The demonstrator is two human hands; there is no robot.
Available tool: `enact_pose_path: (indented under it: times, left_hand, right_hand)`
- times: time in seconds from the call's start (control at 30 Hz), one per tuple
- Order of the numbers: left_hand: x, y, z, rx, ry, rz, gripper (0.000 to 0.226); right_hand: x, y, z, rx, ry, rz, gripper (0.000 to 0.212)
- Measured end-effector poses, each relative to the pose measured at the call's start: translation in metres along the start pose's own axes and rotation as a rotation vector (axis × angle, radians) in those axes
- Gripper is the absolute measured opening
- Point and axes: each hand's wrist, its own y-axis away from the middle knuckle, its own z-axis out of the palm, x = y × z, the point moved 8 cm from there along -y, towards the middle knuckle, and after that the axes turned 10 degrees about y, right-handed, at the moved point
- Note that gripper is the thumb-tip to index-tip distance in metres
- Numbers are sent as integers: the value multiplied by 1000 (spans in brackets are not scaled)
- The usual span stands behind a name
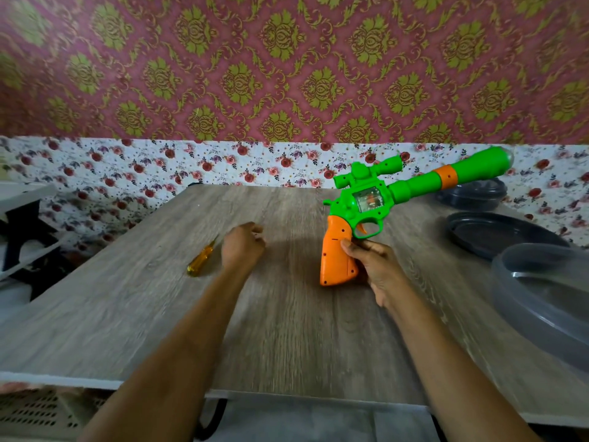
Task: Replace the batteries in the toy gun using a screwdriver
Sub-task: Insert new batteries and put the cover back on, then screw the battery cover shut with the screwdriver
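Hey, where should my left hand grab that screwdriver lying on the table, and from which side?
Grip the amber handle, coming from above. The screwdriver lies flat on the table, handle end toward you and thin shaft pointing away, partly hidden by your left hand. The handle is the thick part, so probably easiest to close fingers around.

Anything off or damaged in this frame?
Nothing stands out. The toy gun looks intact, held upright by its orange grip in the right hand. The screwdriver lies flat on the table beside the left hand. No spills.
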Motion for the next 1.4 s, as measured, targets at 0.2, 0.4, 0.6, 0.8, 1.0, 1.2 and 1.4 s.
enact_pose_path:
  times: [0.2,0.4,0.6,0.8,1.0,1.2,1.4]
  left_hand:
    - [-22,-44,-9,-51,-228,-33,26]
    - [-12,-51,1,-78,-446,73,12]
    - [-4,-57,8,-141,-591,91,19]
    - [10,-43,17,-247,-753,144,19]
    - [40,4,23,-269,-53,176,15]
    - [74,51,42,-449,321,150,21]
    - [56,55,53,-486,501,-11,25]
  right_hand:
    - [4,-2,-1,-6,7,-16,7]
    - [5,-6,-1,-6,-44,-38,7]
    - [6,-6,-1,-9,-47,-28,7]
    - [4,-4,-1,-10,-40,-10,8]
    - [0,0,-1,9,-43,-19,23]
    - [0,3,-2,29,-9,10,19]
    - [1,1,-4,61,32,13,5]
